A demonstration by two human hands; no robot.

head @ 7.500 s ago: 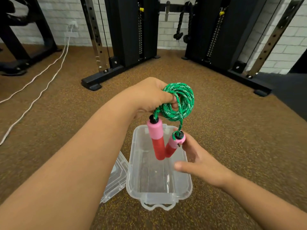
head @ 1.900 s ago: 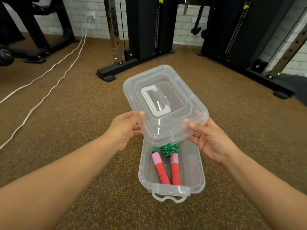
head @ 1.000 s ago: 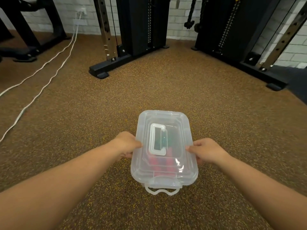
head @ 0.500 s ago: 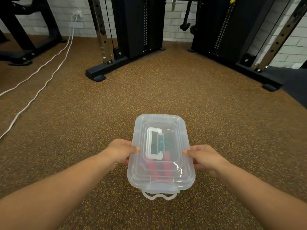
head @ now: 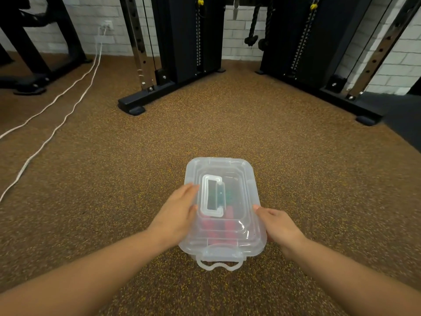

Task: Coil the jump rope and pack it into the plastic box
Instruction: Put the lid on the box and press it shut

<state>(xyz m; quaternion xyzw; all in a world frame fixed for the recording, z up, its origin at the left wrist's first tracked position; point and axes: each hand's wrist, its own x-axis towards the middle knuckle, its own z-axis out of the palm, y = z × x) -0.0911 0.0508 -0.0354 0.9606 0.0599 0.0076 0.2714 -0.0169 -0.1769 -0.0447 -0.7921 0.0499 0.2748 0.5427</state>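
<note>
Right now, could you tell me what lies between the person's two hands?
In the head view, the closed plastic box sits between the left hand and right hand, its lid on and the jump rope dimly visible inside.

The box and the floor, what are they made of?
The box looks like clear, glossy plastic: the red handles show through its lid, which catches glints of light. The floor seems to be rubber: matte brown, grainy, with yellow flecks.
</note>
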